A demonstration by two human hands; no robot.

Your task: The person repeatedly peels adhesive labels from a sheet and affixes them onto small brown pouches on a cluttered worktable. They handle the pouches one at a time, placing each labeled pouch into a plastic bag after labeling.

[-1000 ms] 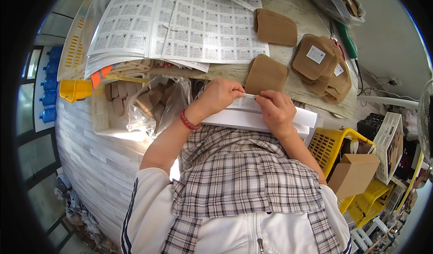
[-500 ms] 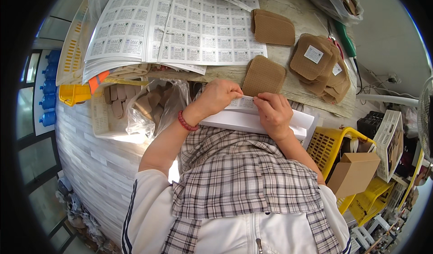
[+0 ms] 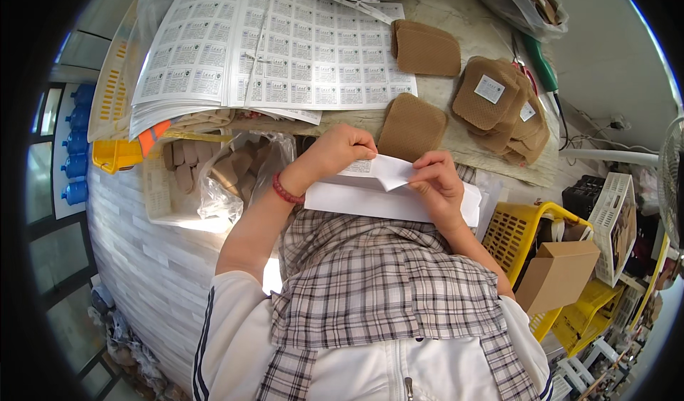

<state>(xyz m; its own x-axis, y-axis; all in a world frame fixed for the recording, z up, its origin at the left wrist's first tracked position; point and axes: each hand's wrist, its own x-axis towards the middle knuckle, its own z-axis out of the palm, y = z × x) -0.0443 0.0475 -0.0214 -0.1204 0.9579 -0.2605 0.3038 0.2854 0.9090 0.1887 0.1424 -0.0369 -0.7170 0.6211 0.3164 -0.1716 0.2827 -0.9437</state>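
Note:
Over my lap, my left hand [image 3: 332,156] pinches a white label strip [image 3: 390,171] between thumb and fingertips. My right hand [image 3: 439,189] has its fingers closed on the strip's other end, which is bent up and shows a blank side. Below both hands, more white paper [image 3: 370,203] lies across my lap. Just beyond the strip, a brown textured pad [image 3: 412,125] rests at the table edge. Further back sit stacked brown pads [image 3: 427,49]. To their right, several overlapping pads [image 3: 476,102] include two bearing small white labels.
Large printed label sheets [image 3: 320,52] cover the table's left part. A green-handled tool [image 3: 543,65] and red-handled scissors [image 3: 526,73] lie at the right. Yellow baskets [image 3: 524,230] and a cardboard box [image 3: 558,276] stand right of me; a crate [image 3: 160,194] with brown pieces stands left.
The right end of the strip has been bent up, so its blank side now shows between my hands. My right hand has turned and shifted slightly. The view has moved a little.

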